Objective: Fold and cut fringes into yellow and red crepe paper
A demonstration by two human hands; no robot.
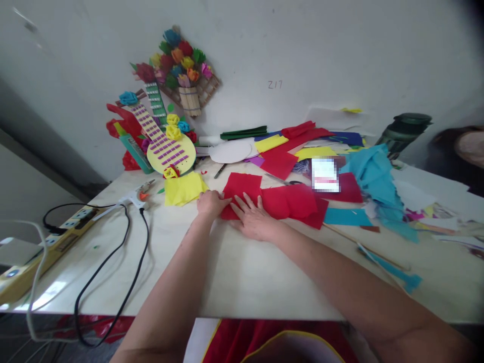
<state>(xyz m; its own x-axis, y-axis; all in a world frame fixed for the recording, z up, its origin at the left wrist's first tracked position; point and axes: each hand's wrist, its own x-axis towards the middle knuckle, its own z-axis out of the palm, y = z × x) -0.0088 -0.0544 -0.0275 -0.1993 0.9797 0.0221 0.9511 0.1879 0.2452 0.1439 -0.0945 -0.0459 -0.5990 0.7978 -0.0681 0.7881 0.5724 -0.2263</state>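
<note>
A sheet of red crepe paper (280, 199) lies on the pale table (234, 272) in front of me. My left hand (210, 204) rests on its left edge, fingers curled and pinching the paper. My right hand (255, 218) lies flat on the same sheet with its fingers spread, pressing it down. A folded yellow paper (184, 188) sits just left of my left hand.
Coloured papers in red, yellow, blue and teal (372, 174) cover the back and right. Paper-flower crafts (166, 136) lean on the wall. A glue gun (139, 194), black cables (113, 262) and a power strip (49, 242) lie at left. A dark bottle (404, 132) and another person (467, 151) are at right.
</note>
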